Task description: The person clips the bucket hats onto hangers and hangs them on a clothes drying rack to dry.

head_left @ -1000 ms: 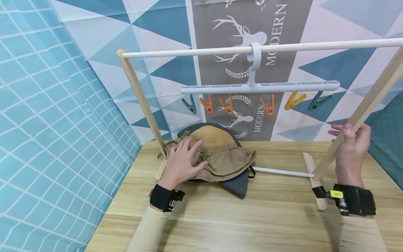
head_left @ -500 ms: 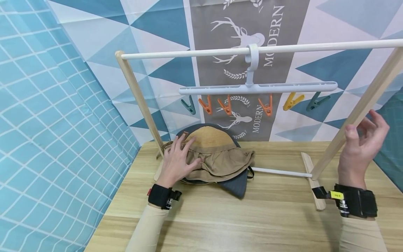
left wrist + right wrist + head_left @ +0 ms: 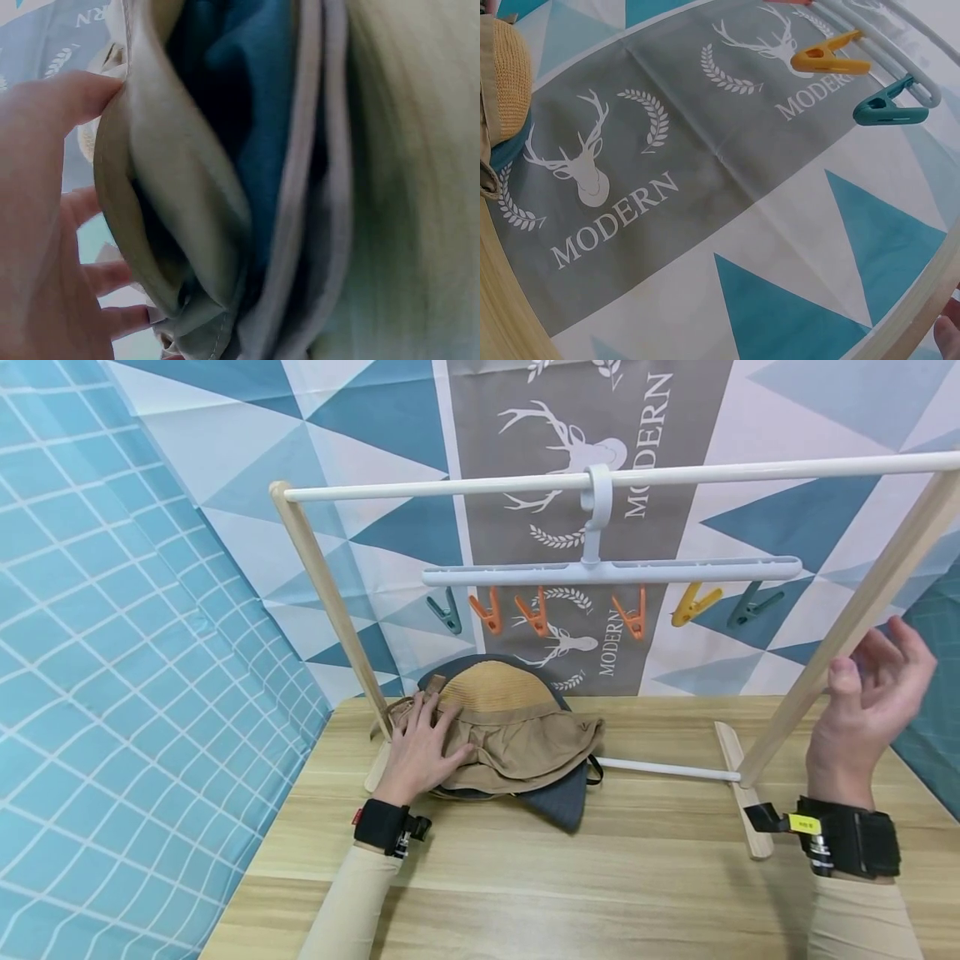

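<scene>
A tan cloth sun hat [image 3: 532, 743] with a straw-coloured woven crown lies on the wooden table, over a dark navy piece [image 3: 562, 806] that sticks out beneath it. My left hand [image 3: 420, 752] rests on the hat's left side with fingers spread. Seen from the left wrist, the thumb and fingertips are at the edge of the tan brim [image 3: 112, 172], with folds of dark blue cloth [image 3: 247, 112] inside. Just right of the rack's right post, my right hand [image 3: 862, 718] is raised, palm turned inward, fingers loosely bent, holding nothing.
A drying rack with a white top bar [image 3: 450, 487], wooden left post [image 3: 330, 593] and right post [image 3: 855, 618] spans the table. From its bar hangs a pale blue hanger [image 3: 615, 572] with several clips, including a yellow clip [image 3: 693, 604]. Patterned cloth backs the table.
My right hand has moved right, away from around the right post, to beside it. The left hand has settled slightly left and down on the hat, which has not visibly moved.
</scene>
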`<state>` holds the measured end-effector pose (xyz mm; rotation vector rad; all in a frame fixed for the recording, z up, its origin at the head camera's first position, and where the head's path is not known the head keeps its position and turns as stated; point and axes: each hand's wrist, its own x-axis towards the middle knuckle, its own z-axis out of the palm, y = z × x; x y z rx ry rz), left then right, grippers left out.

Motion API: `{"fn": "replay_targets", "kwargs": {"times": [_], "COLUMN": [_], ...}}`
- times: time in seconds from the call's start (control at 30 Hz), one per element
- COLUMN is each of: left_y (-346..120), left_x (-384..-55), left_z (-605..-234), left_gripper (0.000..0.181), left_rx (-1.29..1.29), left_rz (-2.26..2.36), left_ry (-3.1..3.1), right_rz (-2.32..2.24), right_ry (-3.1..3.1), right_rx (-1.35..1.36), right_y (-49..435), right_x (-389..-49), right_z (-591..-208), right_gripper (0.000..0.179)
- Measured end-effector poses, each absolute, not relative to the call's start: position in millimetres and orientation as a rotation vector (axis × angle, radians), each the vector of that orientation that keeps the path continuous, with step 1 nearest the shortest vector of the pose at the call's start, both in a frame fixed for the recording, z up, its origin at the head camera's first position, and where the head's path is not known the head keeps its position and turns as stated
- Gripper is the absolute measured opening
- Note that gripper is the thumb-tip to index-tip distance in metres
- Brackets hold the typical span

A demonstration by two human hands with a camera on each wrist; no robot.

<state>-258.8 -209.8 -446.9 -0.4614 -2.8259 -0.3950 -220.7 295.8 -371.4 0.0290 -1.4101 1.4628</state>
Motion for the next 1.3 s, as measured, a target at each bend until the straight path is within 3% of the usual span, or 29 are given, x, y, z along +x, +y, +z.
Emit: {"fn": "replay_targets", "kwargs": {"times": [0.63, 0.9, 1.1, 1.3], "left_y": [-206.1, -204.3, -207.4, -210.7], "left_x": [-264.0, -262.9, -260.8, -259.2], "left_z": [-449.8, -448.5, -450.3, -450.2], "left_gripper": [0.073, 0.074, 0.073, 0.074], "left_rx": [-0.464, -0.467, -0.467, -0.454], "left_rz": [-0.393, -0.416, -0.419, -0.406], "left_ry": [-2.907, -2.919, -2.909, -2.907], "right_rz": [1.459, 1.514, 1.589, 1.682], "right_ry": [-1.295, -1.208, -1.097, -0.945], "right_rx": [0.125, 0.163, 0.126, 0.226], "right_y": [276.1, 260.8, 253.7, 245.5], "right_x": [-210.7, -196.6, -191.3, -185.9], "right_z": [-349.1, -336.3, -328.8, -321.8], "right_gripper": [0.071, 0.092, 0.083, 0.110]}}
